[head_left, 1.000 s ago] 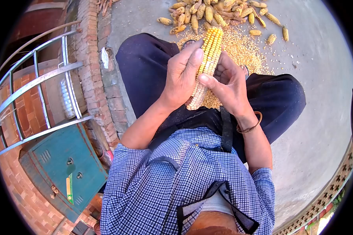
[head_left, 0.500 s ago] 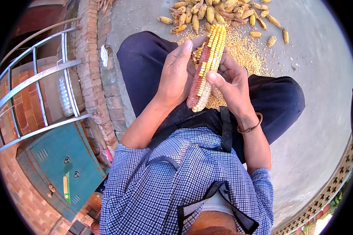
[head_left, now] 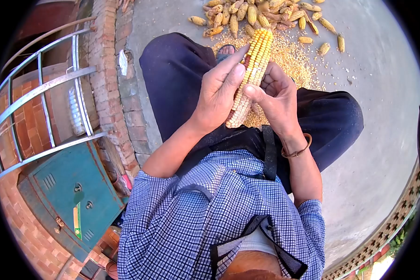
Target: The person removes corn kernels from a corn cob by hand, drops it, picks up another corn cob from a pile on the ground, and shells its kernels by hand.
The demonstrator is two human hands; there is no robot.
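Note:
A yellow corn cob (head_left: 257,58) stands tilted between my two hands above my lap, its kernel rows facing up and its lower end paler. My left hand (head_left: 219,91) is closed along its left side, thumb pressed against the kernels and fingers partly hidden behind. From the right, my right hand (head_left: 280,95) grips the lower half, with the thumb lying across the front and the other fingers curled. Loose corn kernels (head_left: 296,67) are spread on the ground beyond the cob and between my legs.
A heap of corn cobs (head_left: 252,16) lies on the concrete floor (head_left: 382,93) ahead. At left are a brick edging (head_left: 108,70), a metal railing (head_left: 46,86) and a green metal cabinet (head_left: 74,196). A sandalled foot (head_left: 226,50) shows beyond my left hand.
The corn cob has turned in my hands: its bare reddish strip has gone from the front, and kernel rows face up. My left thumb has come down onto the cob.

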